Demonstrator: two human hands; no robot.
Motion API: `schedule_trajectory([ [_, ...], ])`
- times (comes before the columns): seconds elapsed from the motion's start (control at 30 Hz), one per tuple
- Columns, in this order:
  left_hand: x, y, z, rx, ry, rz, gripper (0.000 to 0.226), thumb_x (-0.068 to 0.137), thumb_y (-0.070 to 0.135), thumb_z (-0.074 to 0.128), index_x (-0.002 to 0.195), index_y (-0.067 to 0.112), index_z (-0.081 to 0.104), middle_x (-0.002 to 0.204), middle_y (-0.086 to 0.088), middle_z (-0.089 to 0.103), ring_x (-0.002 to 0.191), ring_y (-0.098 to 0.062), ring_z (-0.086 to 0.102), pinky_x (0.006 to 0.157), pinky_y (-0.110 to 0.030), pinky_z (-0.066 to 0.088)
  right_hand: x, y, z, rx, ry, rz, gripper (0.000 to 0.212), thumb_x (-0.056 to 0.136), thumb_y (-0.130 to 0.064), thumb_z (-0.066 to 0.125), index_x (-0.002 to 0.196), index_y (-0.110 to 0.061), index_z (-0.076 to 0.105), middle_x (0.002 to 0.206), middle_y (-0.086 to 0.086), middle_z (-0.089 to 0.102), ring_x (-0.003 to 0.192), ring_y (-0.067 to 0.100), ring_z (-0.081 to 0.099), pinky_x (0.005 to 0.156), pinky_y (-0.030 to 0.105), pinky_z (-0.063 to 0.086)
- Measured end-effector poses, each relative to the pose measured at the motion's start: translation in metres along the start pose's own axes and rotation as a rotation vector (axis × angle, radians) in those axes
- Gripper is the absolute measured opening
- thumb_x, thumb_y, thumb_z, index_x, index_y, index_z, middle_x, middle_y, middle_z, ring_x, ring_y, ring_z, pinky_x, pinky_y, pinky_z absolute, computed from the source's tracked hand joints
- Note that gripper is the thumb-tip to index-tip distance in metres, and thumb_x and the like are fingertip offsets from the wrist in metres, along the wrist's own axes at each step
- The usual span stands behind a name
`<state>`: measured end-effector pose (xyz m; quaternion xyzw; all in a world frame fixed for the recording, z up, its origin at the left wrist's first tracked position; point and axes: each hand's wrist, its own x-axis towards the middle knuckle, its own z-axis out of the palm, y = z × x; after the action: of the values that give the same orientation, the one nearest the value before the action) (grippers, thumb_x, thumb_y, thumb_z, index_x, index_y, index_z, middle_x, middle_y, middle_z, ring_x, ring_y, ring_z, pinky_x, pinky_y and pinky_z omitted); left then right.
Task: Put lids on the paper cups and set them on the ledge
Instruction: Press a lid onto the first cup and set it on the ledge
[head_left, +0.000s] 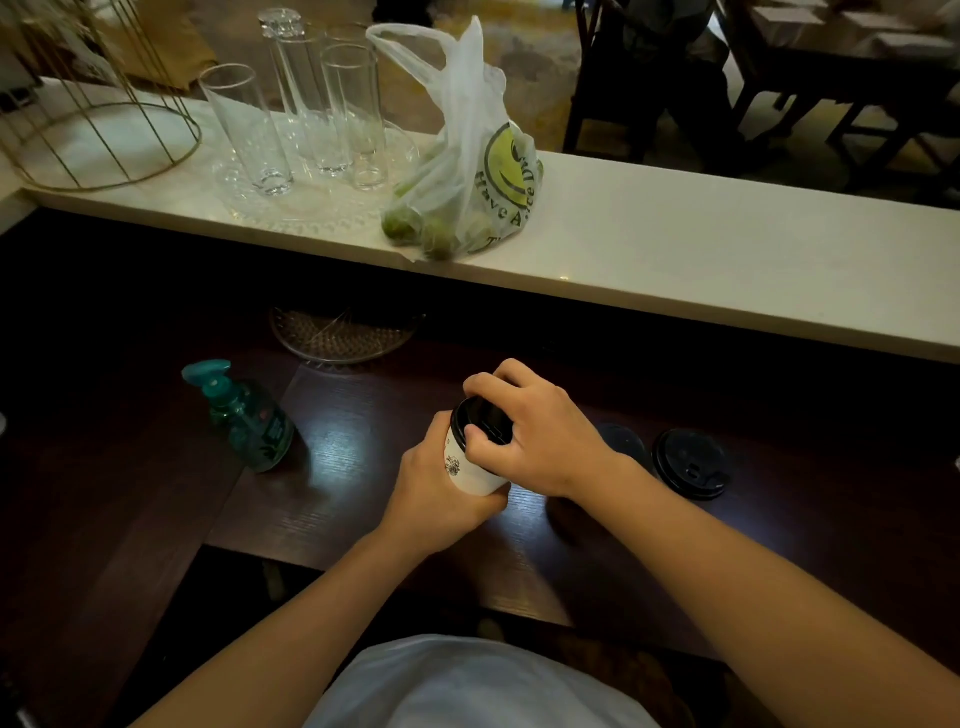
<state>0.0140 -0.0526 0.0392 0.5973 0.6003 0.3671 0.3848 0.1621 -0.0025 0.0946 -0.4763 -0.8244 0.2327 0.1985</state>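
Note:
A white paper cup (467, 470) with a small dark print stands at the middle of the dark wooden counter. My left hand (434, 493) grips its side from the left. A black lid (480, 418) sits on the cup's rim, and my right hand (535, 431) curls over it, fingers and thumb gripping its edge. Two more black lids lie to the right: a spare lid (688, 467) in plain sight and another lid (621, 441) partly hidden behind my right wrist. The white ledge (701, 260) runs across above the counter.
On the ledge stand tall glasses (311, 114) on a glass tray, a plastic bag of green fruit (467, 192) and a gold wire frame (93, 114) at far left. A teal pump bottle (244, 415) and a woven coaster (343, 332) sit on the counter.

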Motion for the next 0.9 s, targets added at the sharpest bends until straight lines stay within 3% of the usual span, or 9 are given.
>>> schedule_trajectory([
  [0.17, -0.002, -0.004, 0.007, 0.044, 0.054, 0.042, 0.069, 0.06, 0.022, 0.089, 0.111, 0.037, 0.046, 0.082, 0.015, 0.067, 0.075, 0.005, 0.065, 0.055, -0.009, 0.046, -0.004, 0.001, 0.002, -0.015, 0.029, 0.014, 0.056, 0.081, -0.057, 0.046, 0.126, -0.026, 0.06, 0.108, -0.002, 0.05, 0.083, 0.018, 0.057, 0.071, 0.03, 0.053],
  [0.3, -0.002, -0.011, 0.013, 0.075, 0.104, 0.025, 0.074, 0.059, 0.032, 0.089, 0.118, 0.038, 0.044, 0.087, 0.016, 0.067, 0.076, 0.004, 0.065, 0.056, -0.011, 0.048, -0.006, 0.001, 0.009, -0.003, 0.036, 0.093, 0.054, 0.082, -0.059, 0.044, 0.126, -0.031, 0.059, 0.109, -0.002, 0.049, 0.092, 0.018, 0.055, 0.077, 0.034, 0.054],
  [0.4, 0.001, -0.013, 0.013, 0.003, 0.16, -0.048, 0.078, 0.059, 0.037, 0.092, 0.121, 0.037, 0.046, 0.095, 0.016, 0.068, 0.082, 0.007, 0.065, 0.061, -0.01, 0.048, -0.007, 0.002, 0.015, 0.204, 0.029, 0.2, 0.053, 0.085, -0.059, 0.047, 0.132, -0.037, 0.057, 0.122, -0.006, 0.051, 0.112, 0.017, 0.046, 0.094, 0.031, 0.045],
  [0.5, 0.006, -0.022, 0.012, -0.155, 0.162, -0.107, 0.081, 0.059, 0.037, 0.094, 0.126, 0.034, 0.048, 0.105, 0.013, 0.071, 0.092, 0.009, 0.066, 0.072, -0.01, 0.052, -0.01, 0.003, 0.032, 0.492, 0.124, 0.397, 0.053, 0.094, -0.049, 0.051, 0.144, -0.03, 0.052, 0.141, -0.004, 0.053, 0.129, 0.014, 0.043, 0.108, 0.027, 0.033],
  [0.6, 0.008, -0.041, 0.011, -0.268, 0.106, -0.069, 0.085, 0.066, 0.024, 0.092, 0.135, 0.028, 0.043, 0.121, 0.01, 0.067, 0.112, -0.006, 0.066, 0.094, -0.034, 0.056, -0.014, 0.002, 0.057, 1.007, 0.174, 0.714, 0.055, 0.089, -0.048, 0.059, 0.138, -0.022, 0.059, 0.141, 0.003, 0.06, 0.131, 0.018, 0.054, 0.115, 0.044, 0.041],
  [0.67, 0.007, -0.049, 0.01, -0.277, 0.039, -0.04, 0.085, 0.07, 0.016, 0.088, 0.137, 0.024, 0.038, 0.125, 0.007, 0.064, 0.118, -0.011, 0.064, 0.099, -0.036, 0.053, -0.018, 0.002, 0.064, 1.227, 0.208, 0.803, 0.032, 0.098, -0.037, 0.055, 0.118, -0.017, 0.07, 0.128, 0.014, 0.069, 0.117, 0.026, 0.063, 0.103, 0.048, 0.051],
  [0.7, 0.007, -0.052, 0.01, -0.301, -0.006, -0.034, 0.083, 0.072, 0.011, 0.086, 0.138, 0.021, 0.036, 0.127, 0.005, 0.062, 0.12, -0.009, 0.062, 0.099, -0.031, 0.052, -0.019, 0.001, 0.064, 1.264, 0.213, 0.807, 0.027, 0.104, -0.029, 0.049, 0.111, -0.015, 0.071, 0.123, 0.016, 0.07, 0.11, 0.026, 0.065, 0.092, 0.043, 0.053],
  [0.77, 0.006, -0.05, 0.006, -0.379, -0.128, -0.094, 0.079, 0.074, 0.001, 0.079, 0.136, 0.021, 0.035, 0.125, 0.004, 0.06, 0.116, 0.002, 0.06, 0.094, -0.019, 0.049, -0.02, 0.007, 0.063, 1.277, 0.225, 0.817, 0.032, 0.107, -0.025, 0.043, 0.116, -0.011, 0.071, 0.122, 0.015, 0.071, 0.108, 0.024, 0.065, 0.086, 0.034, 0.053],
  [0.9, 0.007, -0.047, -0.002, -0.845, -0.261, -0.349, 0.073, 0.057, 0.023, 0.068, 0.129, 0.021, 0.056, 0.118, -0.002, 0.067, 0.113, -0.019, 0.057, 0.091, -0.029, 0.044, -0.019, 0.022, 0.07, 1.194, 0.216, 0.821, 0.037, 0.108, -0.026, 0.041, 0.125, -0.007, 0.068, 0.127, 0.011, 0.071, 0.124, 0.024, 0.062, 0.11, 0.04, 0.046],
])
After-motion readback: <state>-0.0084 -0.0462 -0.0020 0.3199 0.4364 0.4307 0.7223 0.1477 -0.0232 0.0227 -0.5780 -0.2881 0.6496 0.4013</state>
